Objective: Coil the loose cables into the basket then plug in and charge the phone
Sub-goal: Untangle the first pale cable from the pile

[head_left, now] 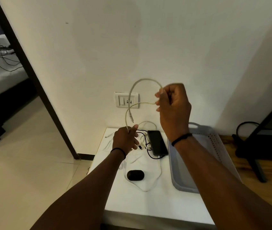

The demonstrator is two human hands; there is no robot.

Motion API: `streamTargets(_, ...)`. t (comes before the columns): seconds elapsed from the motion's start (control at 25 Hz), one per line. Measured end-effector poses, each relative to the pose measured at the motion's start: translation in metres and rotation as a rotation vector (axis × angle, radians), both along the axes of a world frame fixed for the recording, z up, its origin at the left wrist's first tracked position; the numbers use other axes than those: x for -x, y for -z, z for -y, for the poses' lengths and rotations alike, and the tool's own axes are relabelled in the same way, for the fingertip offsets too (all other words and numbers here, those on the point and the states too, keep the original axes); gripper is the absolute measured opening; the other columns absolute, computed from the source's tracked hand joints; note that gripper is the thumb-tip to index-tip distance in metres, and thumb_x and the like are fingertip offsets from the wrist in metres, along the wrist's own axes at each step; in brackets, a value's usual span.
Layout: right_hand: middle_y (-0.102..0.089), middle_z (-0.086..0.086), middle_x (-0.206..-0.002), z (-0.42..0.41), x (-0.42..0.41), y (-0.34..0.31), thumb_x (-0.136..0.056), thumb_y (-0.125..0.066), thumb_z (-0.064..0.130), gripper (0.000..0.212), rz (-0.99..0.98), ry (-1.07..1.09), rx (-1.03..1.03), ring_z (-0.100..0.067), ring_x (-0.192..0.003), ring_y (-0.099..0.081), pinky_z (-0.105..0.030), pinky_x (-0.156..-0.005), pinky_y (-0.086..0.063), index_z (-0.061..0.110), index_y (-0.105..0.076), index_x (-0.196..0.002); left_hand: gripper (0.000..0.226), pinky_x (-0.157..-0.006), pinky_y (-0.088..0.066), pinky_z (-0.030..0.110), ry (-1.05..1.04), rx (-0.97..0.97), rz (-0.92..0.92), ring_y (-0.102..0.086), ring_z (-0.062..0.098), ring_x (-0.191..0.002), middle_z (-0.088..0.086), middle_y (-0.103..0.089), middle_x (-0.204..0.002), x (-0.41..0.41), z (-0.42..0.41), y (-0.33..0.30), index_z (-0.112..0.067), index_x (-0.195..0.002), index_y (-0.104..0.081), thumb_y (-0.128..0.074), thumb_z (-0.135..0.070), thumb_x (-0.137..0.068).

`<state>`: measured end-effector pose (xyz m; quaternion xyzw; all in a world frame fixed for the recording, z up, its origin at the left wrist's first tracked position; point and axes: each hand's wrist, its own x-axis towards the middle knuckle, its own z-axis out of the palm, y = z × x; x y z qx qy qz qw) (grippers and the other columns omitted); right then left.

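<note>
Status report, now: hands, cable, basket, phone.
Both hands up: right hand and left hand grip the white cable, looped in the air. Basket holds no cable. Phone on the table, among loose cables.

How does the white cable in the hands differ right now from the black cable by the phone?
The white cable is lifted off the table, looped in the air between the left hand and right hand; the black cable lies loose on the white table beside the phone. One is pale, the other dark. Neither is in the basket yet.
</note>
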<state>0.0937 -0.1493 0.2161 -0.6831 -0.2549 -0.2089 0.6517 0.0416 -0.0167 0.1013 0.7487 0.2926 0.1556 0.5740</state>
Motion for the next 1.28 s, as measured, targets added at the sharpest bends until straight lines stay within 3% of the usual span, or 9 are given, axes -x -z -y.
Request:
streamTargets(0.12,-0.069,0.005,-0.081,0.008,0.001,0.043,-0.097,-0.052,0.015,0.004,-0.119,-0.008,0.134,-0.013,-0.072,-0.067,-0.047,-0.067,-0.057,0.016,-0.049,-0.099,0.056,-0.037,-0.038,0.022,-0.041,0.108,0.143,-0.051,0.023,-0.034,0.016,-0.060,-0.048,0.005,0.008,-0.020,0.000,-0.073,-0.062,-0.051,-0.049,-0.096)
streamTargets(0.28,-0.064,-0.003,-0.085,0.017,0.017,0.089,-0.088,-0.052,0.000,0.050,-0.357,-0.181,0.366,-0.021,-0.076,-0.063,-0.042,-0.074,-0.058,0.035,-0.044,-0.122,0.046,-0.037,-0.028,0.020,-0.052,0.312,0.269,-0.034,0.014,-0.032,0.004,-0.046,-0.042,0.014,0.018,-0.041,-0.008,-0.073,-0.052,-0.049,-0.046,-0.098)
streamTargets(0.44,-0.056,-0.002,-0.094,0.017,0.028,0.115,-0.078,-0.070,0.004,0.080,-0.306,-0.389,0.606,-0.010,-0.077,-0.054,-0.024,-0.074,-0.053,0.049,-0.038,-0.136,0.048,-0.040,-0.027,0.020,0.040,0.506,0.258,-0.028,0.012,-0.037,0.001,-0.040,-0.047,0.024,0.021,-0.055,-0.011,-0.082,-0.049,-0.044,-0.057,-0.095)
streamTargets(0.52,-0.056,-0.002,-0.091,0.011,0.033,0.117,-0.079,-0.076,0.016,0.068,-0.292,-0.404,0.671,-0.007,-0.074,-0.052,-0.023,-0.073,-0.052,0.043,-0.045,-0.133,0.052,-0.041,-0.027,0.020,0.110,0.558,0.259,-0.028,0.011,-0.038,0.001,-0.040,-0.049,0.029,0.024,-0.062,-0.012,-0.085,-0.050,-0.040,-0.063,-0.093)
streamTargets(0.64,-0.062,-0.002,-0.086,0.001,0.039,0.111,-0.088,-0.069,0.026,0.014,-0.326,-0.344,0.721,-0.016,-0.078,-0.061,-0.039,-0.079,-0.055,0.027,-0.061,-0.099,0.056,-0.042,-0.028,0.021,0.241,0.573,0.254,-0.034,0.011,-0.040,0.004,-0.050,-0.057,0.032,0.027,-0.075,-0.011,-0.090,-0.054,-0.041,-0.065,-0.090)
streamTargets(0.68,-0.065,-0.003,-0.084,-0.001,0.039,0.108,-0.092,-0.064,0.026,0.004,-0.346,-0.301,0.699,-0.021,-0.078,-0.064,-0.043,-0.079,-0.056,0.023,-0.064,-0.093,0.056,-0.042,-0.029,0.021,0.273,0.540,0.258,-0.039,0.012,-0.042,0.006,-0.057,-0.064,0.034,0.026,-0.079,-0.009,-0.095,-0.057,-0.045,-0.063,-0.088)
streamTargets(0.84,-0.068,0.000,-0.077,0.006,0.027,0.095,-0.091,-0.054,0.004,0.025,-0.436,-0.191,0.435,-0.019,-0.063,-0.065,-0.046,-0.065,-0.059,0.022,-0.072,-0.089,0.043,-0.043,-0.035,0.024,0.144,0.187,0.292,-0.052,0.015,-0.053,0.006,-0.069,-0.085,0.042,0.020,-0.063,-0.003,-0.100,-0.064,-0.059,-0.045,-0.091)
streamTargets(1.04,-0.070,0.003,-0.083,0.007,0.015,0.060,-0.088,-0.058,-0.001,0.026,-0.419,-0.107,0.276,-0.019,-0.070,-0.070,-0.041,-0.063,-0.062,0.020,-0.073,-0.086,0.069,-0.055,-0.045,0.029,0.068,-0.156,0.153,-0.061,0.016,-0.055,0.005,-0.066,-0.063,0.063,0.024,-0.002,-0.005,-0.073,-0.061,-0.057,-0.074,-0.072)
streamTargets(1.28,-0.073,-0.002,-0.084,0.011,0.014,0.037,-0.093,-0.061,0.005,0.019,-0.325,-0.140,0.248,-0.019,-0.074,-0.072,-0.032,-0.060,-0.062,0.021,-0.070,-0.088,0.007,-0.076,-0.053,0.030,-0.012,-0.410,0.062,-0.065,0.012,-0.088,-0.007,-0.070,-0.090,0.046,0.023,0.030,-0.024,-0.095,-0.066,-0.063,-0.025,-0.089)
